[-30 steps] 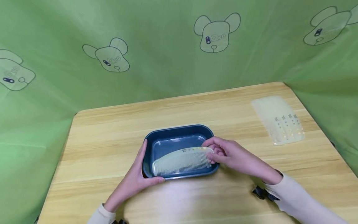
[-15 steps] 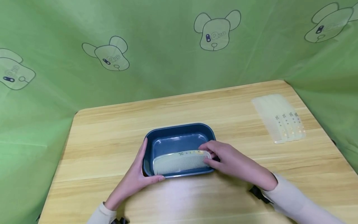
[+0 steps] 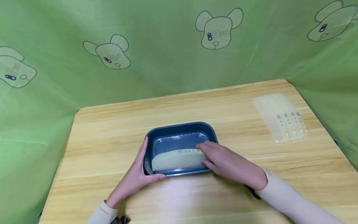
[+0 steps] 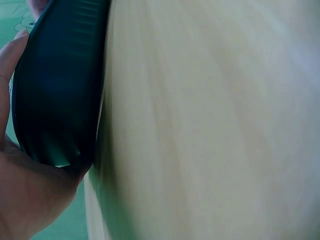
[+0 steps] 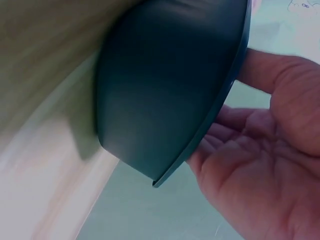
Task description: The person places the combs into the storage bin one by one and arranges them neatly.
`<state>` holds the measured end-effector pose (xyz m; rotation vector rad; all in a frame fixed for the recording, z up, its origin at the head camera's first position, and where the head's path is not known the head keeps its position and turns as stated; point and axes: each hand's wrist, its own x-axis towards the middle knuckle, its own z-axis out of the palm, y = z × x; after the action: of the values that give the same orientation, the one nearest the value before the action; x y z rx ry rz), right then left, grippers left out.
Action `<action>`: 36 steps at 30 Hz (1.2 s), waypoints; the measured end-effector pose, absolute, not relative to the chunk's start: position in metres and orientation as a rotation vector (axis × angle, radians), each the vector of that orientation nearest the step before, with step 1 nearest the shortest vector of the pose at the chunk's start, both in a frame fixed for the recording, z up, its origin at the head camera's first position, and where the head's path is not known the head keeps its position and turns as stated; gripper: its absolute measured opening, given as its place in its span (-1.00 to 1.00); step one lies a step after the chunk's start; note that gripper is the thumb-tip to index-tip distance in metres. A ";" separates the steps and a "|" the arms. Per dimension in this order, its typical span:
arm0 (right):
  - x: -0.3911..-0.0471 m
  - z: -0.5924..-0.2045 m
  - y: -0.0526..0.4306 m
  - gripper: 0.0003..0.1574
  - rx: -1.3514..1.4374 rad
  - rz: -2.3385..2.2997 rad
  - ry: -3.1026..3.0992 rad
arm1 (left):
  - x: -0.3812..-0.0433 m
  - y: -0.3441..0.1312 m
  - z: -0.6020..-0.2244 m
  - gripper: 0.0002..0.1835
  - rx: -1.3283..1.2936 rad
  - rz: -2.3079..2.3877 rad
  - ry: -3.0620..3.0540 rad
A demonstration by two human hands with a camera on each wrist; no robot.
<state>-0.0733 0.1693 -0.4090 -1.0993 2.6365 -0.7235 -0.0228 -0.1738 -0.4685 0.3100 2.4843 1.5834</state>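
A dark blue rectangular plastic box (image 3: 179, 130) with rounded corners stands on the table in the head view. My left hand (image 3: 137, 172) grips its near left corner, thumb along the front rim and fingers along the left side. Inside the box, along its near wall, lies a pale translucent comb (image 3: 176, 160), teeth towards me. My right hand (image 3: 223, 161) reaches over the right rim, its extended fingers and thumb touching the comb's right end and hiding it. In the right wrist view, thumb and fingers stand apart; the comb is hidden behind the box wall.
Several similar combs (image 3: 281, 118) lie overlapping, fanned out, at the right of the wooden table (image 3: 112, 124). A green cloth (image 3: 162, 68) with bear-head drawings hangs behind the table and along its sides.
My right hand has moved from pinching the comb's right end to lying further over it with straighter fingers. The comb sits slightly differently in the box. My left hand keeps its hold.
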 end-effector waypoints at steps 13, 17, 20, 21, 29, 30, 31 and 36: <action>-0.079 -0.407 0.170 -0.41 -1.140 -0.660 2.551 | -0.024 -0.174 -0.468 0.52 0.305 1.580 2.476; -0.081 -0.408 0.170 -0.42 -1.167 -0.673 2.536 | -0.024 -0.174 -0.468 0.53 0.308 1.584 2.475; -0.081 -0.409 0.171 -0.41 -1.150 -0.724 2.533 | -0.024 -0.174 -0.468 0.53 0.305 1.583 2.476; -0.082 -0.409 0.172 -0.40 -1.134 -0.751 2.529 | -0.024 -0.173 -0.468 0.53 0.303 1.583 2.475; -0.089 -0.413 0.181 -0.37 -0.994 -1.059 2.376 | -0.023 -0.174 -0.469 0.53 0.292 1.587 2.470; -0.090 -0.414 0.182 -0.36 -0.989 -1.092 2.352 | -0.023 -0.174 -0.469 0.53 0.294 1.588 2.469; -0.091 -0.414 0.183 -0.35 -0.984 -1.118 2.332 | -0.023 -0.174 -0.469 0.53 0.297 1.587 2.471; -0.091 -0.415 0.186 -0.37 -0.968 -1.181 2.315 | -0.024 -0.174 -0.471 0.53 0.312 1.581 2.478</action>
<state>-0.0911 0.1857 -0.4152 -0.9682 2.3150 -1.1806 -0.0245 -0.1742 -0.4709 0.3124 2.4782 1.5807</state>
